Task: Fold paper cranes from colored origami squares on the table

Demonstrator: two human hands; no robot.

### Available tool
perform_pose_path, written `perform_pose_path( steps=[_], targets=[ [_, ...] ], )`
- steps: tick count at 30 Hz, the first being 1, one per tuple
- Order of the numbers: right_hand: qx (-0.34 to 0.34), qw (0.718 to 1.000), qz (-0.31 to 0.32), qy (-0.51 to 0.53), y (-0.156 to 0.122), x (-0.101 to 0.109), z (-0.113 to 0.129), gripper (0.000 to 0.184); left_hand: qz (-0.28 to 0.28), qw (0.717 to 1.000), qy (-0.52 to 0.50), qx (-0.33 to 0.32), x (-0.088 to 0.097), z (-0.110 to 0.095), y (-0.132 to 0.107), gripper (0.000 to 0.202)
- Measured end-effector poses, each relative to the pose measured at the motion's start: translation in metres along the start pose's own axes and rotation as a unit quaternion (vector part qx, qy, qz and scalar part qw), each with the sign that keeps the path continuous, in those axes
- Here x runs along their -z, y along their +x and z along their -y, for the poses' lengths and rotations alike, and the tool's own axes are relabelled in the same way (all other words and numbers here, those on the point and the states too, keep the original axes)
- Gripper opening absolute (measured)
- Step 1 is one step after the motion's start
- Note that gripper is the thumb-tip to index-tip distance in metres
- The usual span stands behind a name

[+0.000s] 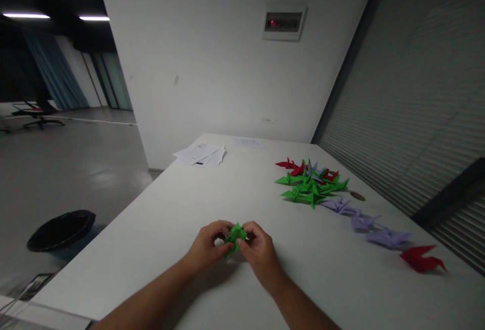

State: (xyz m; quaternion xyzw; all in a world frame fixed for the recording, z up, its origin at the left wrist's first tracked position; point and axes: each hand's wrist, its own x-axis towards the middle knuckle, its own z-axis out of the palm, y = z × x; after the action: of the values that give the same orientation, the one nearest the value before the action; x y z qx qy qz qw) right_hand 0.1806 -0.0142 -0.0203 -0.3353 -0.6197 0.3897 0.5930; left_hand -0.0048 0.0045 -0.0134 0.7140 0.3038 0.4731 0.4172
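Note:
A small piece of folded green paper is held between both hands, just above the front middle of the white table. My left hand pinches its left side between thumb and fingers. On the other side, my right hand grips it with the thumb laid across the front. Parts of the paper are hidden behind the fingers, so its exact folded shape is hard to make out. To the right lies a pile of green paper cranes, with red and purple ones among them.
Purple paper cranes and a red crane line the table's right side, beside the window blinds. Printed sheets lie at the back left. A lined black bin stands on the floor at left. A brown oval sits near the cranes.

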Motion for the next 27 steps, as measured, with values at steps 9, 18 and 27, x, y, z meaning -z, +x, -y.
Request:
perform_pose_path(
  steps=[9, 18, 27],
  targets=[
    [-0.016, 0.999, 0.002, -0.044, -0.0015, 0.0014, 0.0045, 0.01, -0.013, 0.996, -0.005, 0.089, -0.0005, -0.0016, -0.002, 0.011],
    [-0.076, 0.997, -0.023, -0.01, 0.0007, -0.0005, -0.0009, 0.02, -0.017, 0.984, -0.109, 0.138, -0.0067, 0.0016, -0.0036, 0.035],
    [-0.156, 0.987, -0.034, 0.025, 0.0006, -0.0011, -0.0049, 0.037, -0.009, 0.964, -0.234, 0.122, -0.0082, 0.0009, -0.0034, 0.052]
  ],
)
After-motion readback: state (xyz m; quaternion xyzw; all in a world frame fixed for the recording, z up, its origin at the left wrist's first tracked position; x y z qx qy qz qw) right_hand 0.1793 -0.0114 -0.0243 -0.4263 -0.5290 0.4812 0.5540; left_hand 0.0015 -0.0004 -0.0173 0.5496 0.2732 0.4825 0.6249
